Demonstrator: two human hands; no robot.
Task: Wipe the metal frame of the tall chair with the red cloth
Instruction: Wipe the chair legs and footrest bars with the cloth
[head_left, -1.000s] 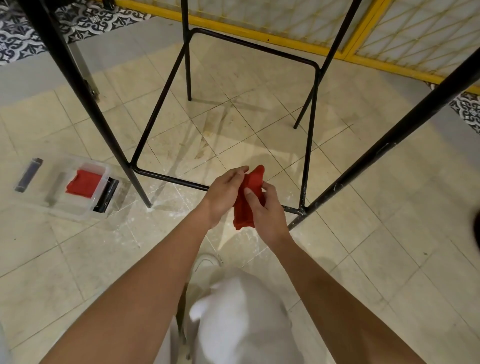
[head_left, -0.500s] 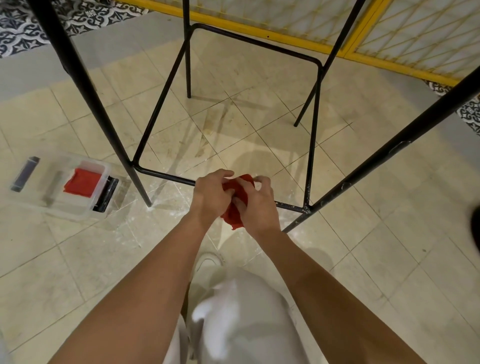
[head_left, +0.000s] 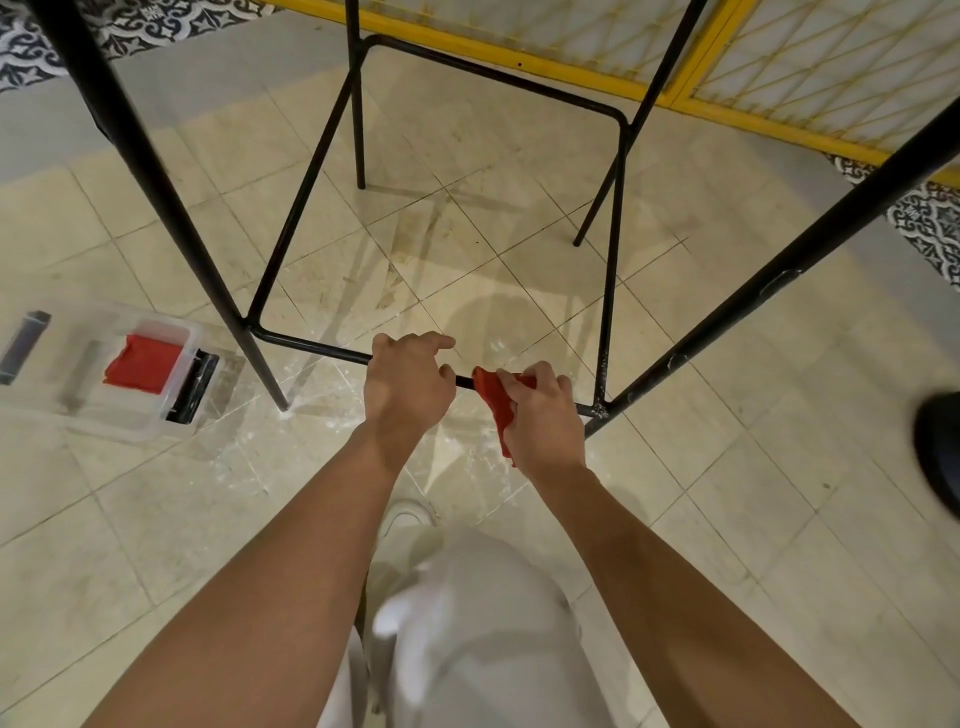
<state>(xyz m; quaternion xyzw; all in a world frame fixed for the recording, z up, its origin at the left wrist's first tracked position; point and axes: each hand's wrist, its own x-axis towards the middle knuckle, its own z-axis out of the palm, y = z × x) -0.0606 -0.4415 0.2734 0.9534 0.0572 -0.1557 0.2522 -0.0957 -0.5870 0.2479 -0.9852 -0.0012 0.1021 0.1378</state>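
The tall chair's black metal frame (head_left: 311, 346) stands on the tiled floor, its legs rising out of view and a square footrest ring low down. My right hand (head_left: 545, 415) grips the red cloth (head_left: 491, 395) and holds it against the near footrest bar, close to the right leg joint. My left hand (head_left: 408, 384) lies over the same bar just left of the cloth, fingers loosely bent and holding nothing. The bar is hidden under both hands.
A clear plastic box (head_left: 78, 415) with a second red cloth (head_left: 143, 361) inside sits on the floor at left. A yellow-framed mesh screen (head_left: 571, 62) runs along the back. A dark object (head_left: 940, 447) shows at the right edge. My white-trousered knee (head_left: 493, 623) is below.
Both hands held the cloth bunched between them; now my left hand has let go and shifted left, and my right hand has brought the cloth onto the near bar.
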